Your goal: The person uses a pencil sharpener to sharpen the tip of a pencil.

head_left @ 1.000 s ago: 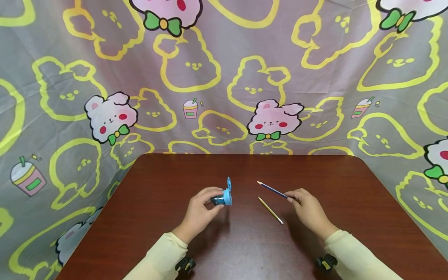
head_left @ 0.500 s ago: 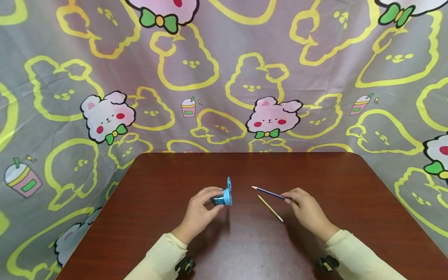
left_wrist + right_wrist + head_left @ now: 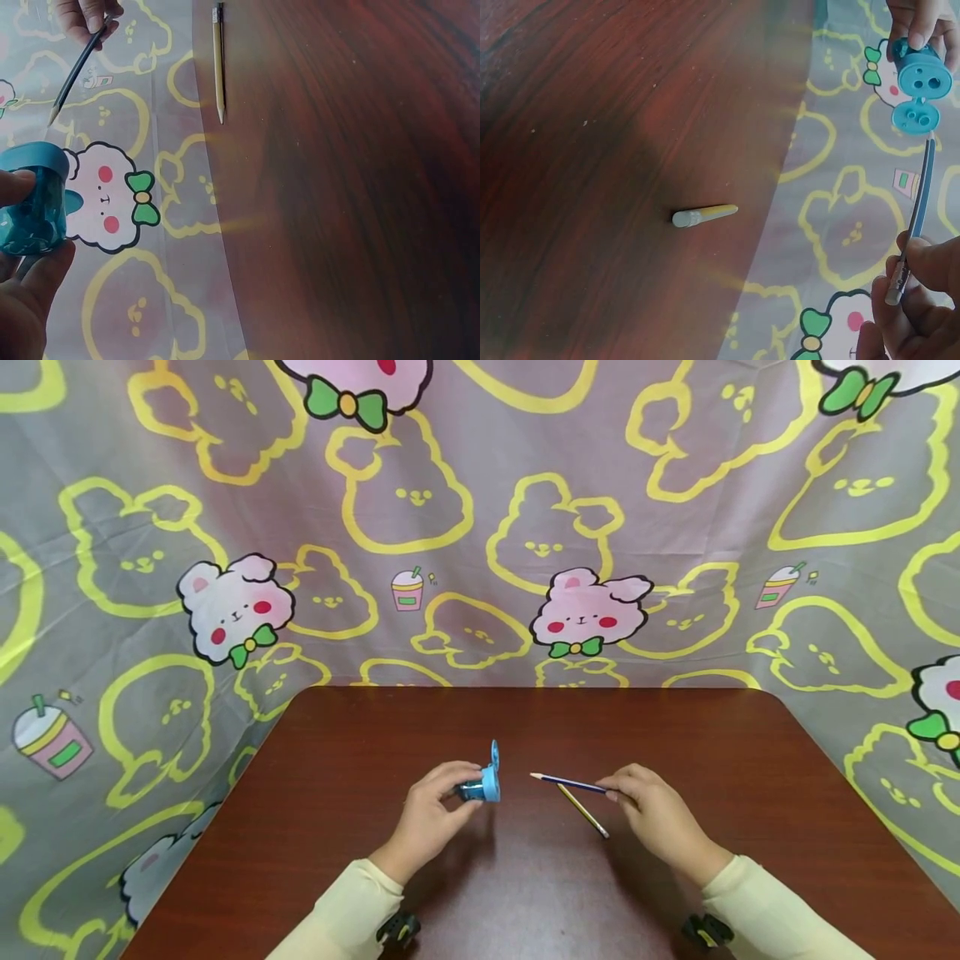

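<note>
My left hand (image 3: 432, 806) grips a translucent blue pencil sharpener (image 3: 489, 783) above the table, its lid flipped up. In the right wrist view, the sharpener (image 3: 925, 78) shows several holes in its face, with the lid hinged below. Between thumb and fingers, my right hand (image 3: 660, 814) pinches a dark blue pencil (image 3: 570, 783) near its eraser end. The bare wooden tip points left at the sharpener, a small gap apart in the head view. On the table lies a yellow pencil (image 3: 585, 812), partly crossed by the blue one.
The dark reddish-brown table (image 3: 360, 735) spreads around both hands. A grey curtain (image 3: 480, 510) with yellow and pink animal prints hangs behind it and along the sides.
The blue pencil's tip has swung down and left, closer to the sharpener, as my right hand turned. My left hand has stayed nearly still, and the yellow pencil has not visibly moved.
</note>
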Tool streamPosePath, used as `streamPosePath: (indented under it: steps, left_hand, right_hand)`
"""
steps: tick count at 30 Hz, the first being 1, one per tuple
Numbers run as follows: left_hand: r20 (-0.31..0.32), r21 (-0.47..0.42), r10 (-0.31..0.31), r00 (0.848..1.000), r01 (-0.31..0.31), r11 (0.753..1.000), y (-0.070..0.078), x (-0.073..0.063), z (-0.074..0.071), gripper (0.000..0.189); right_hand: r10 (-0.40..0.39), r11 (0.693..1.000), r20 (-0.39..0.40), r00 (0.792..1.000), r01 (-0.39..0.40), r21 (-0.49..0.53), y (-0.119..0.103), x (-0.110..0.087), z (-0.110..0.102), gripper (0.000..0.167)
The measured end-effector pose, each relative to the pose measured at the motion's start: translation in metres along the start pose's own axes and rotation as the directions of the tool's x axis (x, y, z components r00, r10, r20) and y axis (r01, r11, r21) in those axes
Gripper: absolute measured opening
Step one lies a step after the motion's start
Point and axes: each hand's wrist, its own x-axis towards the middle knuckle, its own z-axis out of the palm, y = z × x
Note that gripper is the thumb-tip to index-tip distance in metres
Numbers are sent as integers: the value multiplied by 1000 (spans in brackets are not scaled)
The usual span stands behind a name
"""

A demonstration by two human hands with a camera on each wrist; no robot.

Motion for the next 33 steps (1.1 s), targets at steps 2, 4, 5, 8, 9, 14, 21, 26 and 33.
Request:
streamPosePath:
  steps: [2, 4, 5, 8, 9, 14, 21, 26, 33]
  left_hand:
    - [2, 0, -1, 1000, 1, 1000, 1, 0, 0, 37]
    - [2, -1, 6, 1000, -6, 1000, 2, 0, -1, 37]
    - [3, -4, 7, 1000, -7, 1000, 2, 1, -1, 37]
    - [8, -6, 13, 1000, -13, 1000, 3, 1, -1, 35]
    - [10, -6, 15, 1000, -15, 1000, 3, 1, -1, 35]
    - [28, -10, 2, 1000, -2, 1000, 5, 1, -2, 33]
    - [33, -6, 5, 999, -5, 1000, 8, 3, -1, 33]
    - [42, -7, -17, 999, 17, 1000, 9, 3, 0, 33]
    - [56, -9, -37, 998, 38, 999, 11, 3, -1, 33]
  right_hand:
    - [-17, 1000, -9, 1000, 17, 0, -1, 1, -1, 21]
    - [-39, 999, -21, 999, 39, -1, -2, 1, -1, 21]
    - [-50, 999, -27, 998, 50, -2, -3, 1, -1, 22]
    - [-80, 997, -37, 996, 80, -6, -6, 3, -2, 23]
    - [-86, 996, -37, 996, 86, -7, -7, 3, -2, 23]
    - [-109, 994, -31, 994, 109, -8, -12, 5, -3, 25]
    - [-158, 987, -34, 987, 158, -15, -15, 9, -2, 27]
    - [-198, 980, -46, 979, 198, -14, -16, 12, 0, 29]
    - [-221, 975, -19, 975, 221, -21, -18, 15, 4, 27]
